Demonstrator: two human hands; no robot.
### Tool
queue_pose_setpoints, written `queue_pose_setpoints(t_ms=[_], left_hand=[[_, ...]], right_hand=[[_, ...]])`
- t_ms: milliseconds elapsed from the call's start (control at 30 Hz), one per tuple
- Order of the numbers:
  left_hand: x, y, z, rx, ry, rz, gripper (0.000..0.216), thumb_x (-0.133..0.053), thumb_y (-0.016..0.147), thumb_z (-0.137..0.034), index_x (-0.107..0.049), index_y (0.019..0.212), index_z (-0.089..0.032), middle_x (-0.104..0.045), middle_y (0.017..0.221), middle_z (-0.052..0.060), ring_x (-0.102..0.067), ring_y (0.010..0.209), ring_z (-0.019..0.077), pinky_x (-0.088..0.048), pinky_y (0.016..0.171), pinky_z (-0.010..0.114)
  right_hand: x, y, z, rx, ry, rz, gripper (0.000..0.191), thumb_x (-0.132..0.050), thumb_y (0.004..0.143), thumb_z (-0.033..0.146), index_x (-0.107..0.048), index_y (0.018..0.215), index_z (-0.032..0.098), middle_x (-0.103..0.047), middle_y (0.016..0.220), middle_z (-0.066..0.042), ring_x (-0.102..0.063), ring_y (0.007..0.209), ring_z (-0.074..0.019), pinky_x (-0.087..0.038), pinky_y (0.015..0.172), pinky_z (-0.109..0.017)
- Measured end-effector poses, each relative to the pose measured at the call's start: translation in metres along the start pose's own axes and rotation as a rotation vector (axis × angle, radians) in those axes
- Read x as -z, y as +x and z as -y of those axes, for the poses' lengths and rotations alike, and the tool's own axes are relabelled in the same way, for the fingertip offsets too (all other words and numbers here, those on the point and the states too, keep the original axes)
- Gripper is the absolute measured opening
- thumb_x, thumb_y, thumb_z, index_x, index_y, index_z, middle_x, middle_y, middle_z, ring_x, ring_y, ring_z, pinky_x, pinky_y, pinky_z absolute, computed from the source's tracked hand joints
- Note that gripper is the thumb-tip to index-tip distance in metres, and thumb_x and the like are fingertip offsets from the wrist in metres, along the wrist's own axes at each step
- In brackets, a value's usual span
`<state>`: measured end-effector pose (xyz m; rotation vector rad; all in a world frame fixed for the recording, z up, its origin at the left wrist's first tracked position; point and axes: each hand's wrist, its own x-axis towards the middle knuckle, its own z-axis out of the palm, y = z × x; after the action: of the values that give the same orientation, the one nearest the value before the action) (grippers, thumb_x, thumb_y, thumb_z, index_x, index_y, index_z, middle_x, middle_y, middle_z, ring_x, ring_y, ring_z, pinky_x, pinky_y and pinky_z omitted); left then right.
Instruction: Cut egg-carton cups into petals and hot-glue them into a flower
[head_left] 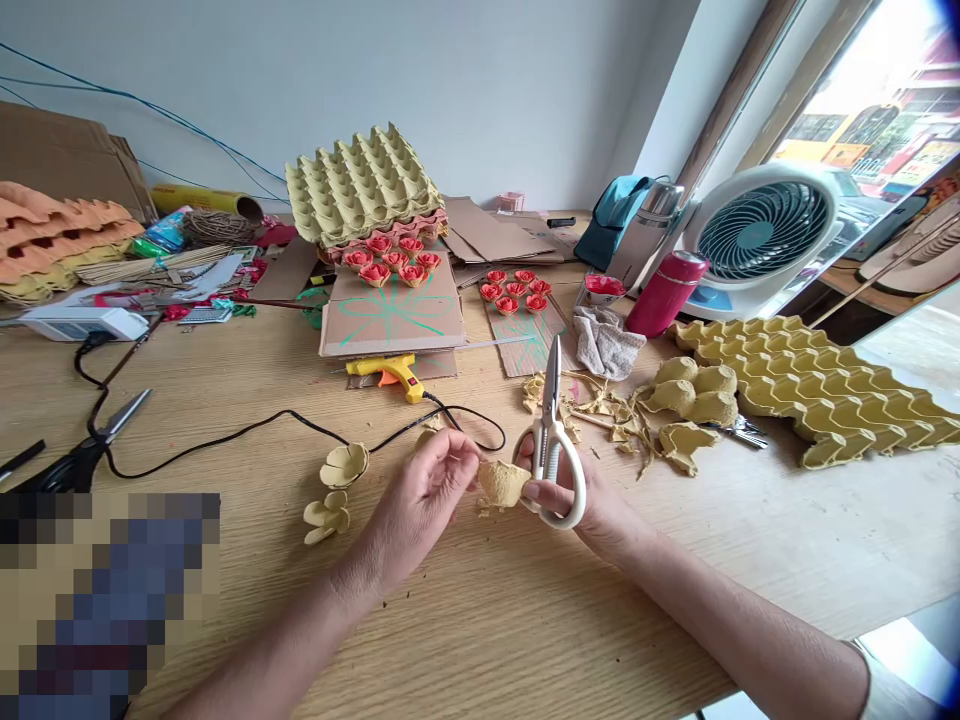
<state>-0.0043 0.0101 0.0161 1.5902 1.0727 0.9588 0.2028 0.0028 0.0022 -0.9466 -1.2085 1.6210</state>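
Note:
Between my two hands is a small yellow egg-carton cup (503,484). The fingers of my left hand (442,475) pinch its left edge. My right hand (574,495) holds white-handled scissors (553,440), blades pointing up and closed, while its thumb meets the cup's right side. Paper scraps lie just under the cup. To the left of my left hand, two petal-cut cups, an upper one (344,466) and a lower one (327,517), rest on the table. Another cut piece is partly hidden behind my left hand.
A yellow glue gun (397,375) with a black cord lies ahead, before cardboard with red paper flowers (395,262). Yellow trimmings (615,415) and egg-tray pieces (825,385) spread to the right, near a red flask (667,293) and a fan (765,235). Black scissors (90,445) lie left.

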Motion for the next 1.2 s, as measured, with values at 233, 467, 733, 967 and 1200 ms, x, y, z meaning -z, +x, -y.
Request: queue_pose_setpoints(t_ms=[233, 467, 733, 967, 1200], left_hand=[[-0.016, -0.004, 0.005, 0.237, -0.431, 0.088, 0.043, -0.079, 0.081, -0.042, -0.061, 0.110, -0.017, -0.072, 0.106, 0.012, -0.069, 0.091, 0.0207, -0.057, 0.060, 0.024], [-0.009, -0.002, 0.007, 0.217, -0.572, 0.026, 0.043, -0.080, 0.080, -0.035, -0.062, 0.117, -0.021, -0.072, 0.116, 0.008, -0.073, 0.098, 0.0223, -0.062, 0.079, 0.033], [0.004, -0.002, 0.013, 0.259, -0.770, 0.017, 0.045, -0.083, 0.078, -0.033, -0.066, 0.119, -0.025, -0.071, 0.119, 0.006, -0.073, 0.096, 0.0184, -0.060, 0.077, 0.027], [0.006, -0.001, 0.015, 0.244, -0.798, 0.025, 0.051, -0.082, 0.079, -0.032, -0.063, 0.126, -0.028, -0.072, 0.114, 0.004, -0.071, 0.086, 0.0137, -0.056, 0.069, 0.021], [0.004, -0.002, 0.008, 0.180, -0.718, -0.008, 0.039, -0.080, 0.084, -0.028, -0.067, 0.121, -0.026, -0.068, 0.113, 0.003, -0.068, 0.080, 0.0113, -0.051, 0.062, 0.019]], right_hand=[[-0.003, 0.001, -0.005, 0.044, 0.029, -0.032, 0.052, -0.089, 0.065, 0.046, -0.055, 0.097, 0.023, -0.057, 0.082, 0.002, -0.053, 0.069, -0.0142, -0.043, 0.062, -0.028], [0.008, 0.002, -0.007, 0.212, -0.234, -0.064, 0.036, -0.077, 0.083, 0.047, -0.057, 0.102, 0.024, -0.058, 0.093, -0.001, -0.050, 0.075, -0.0156, -0.043, 0.065, -0.028], [0.013, 0.002, -0.003, 0.146, -0.397, 0.019, 0.036, -0.062, 0.091, 0.056, -0.054, 0.086, 0.021, -0.049, 0.076, 0.002, -0.041, 0.067, -0.0140, -0.035, 0.059, -0.027], [0.010, 0.001, 0.001, 0.115, -0.529, 0.087, 0.035, -0.058, 0.092, 0.053, -0.051, 0.081, 0.021, -0.049, 0.074, 0.002, -0.042, 0.067, -0.0141, -0.034, 0.060, -0.028], [0.019, -0.001, 0.008, 0.208, -0.932, 0.120, 0.025, -0.058, 0.093, 0.040, -0.046, 0.080, 0.022, -0.051, 0.072, 0.002, -0.045, 0.066, -0.0146, -0.035, 0.063, -0.028]])
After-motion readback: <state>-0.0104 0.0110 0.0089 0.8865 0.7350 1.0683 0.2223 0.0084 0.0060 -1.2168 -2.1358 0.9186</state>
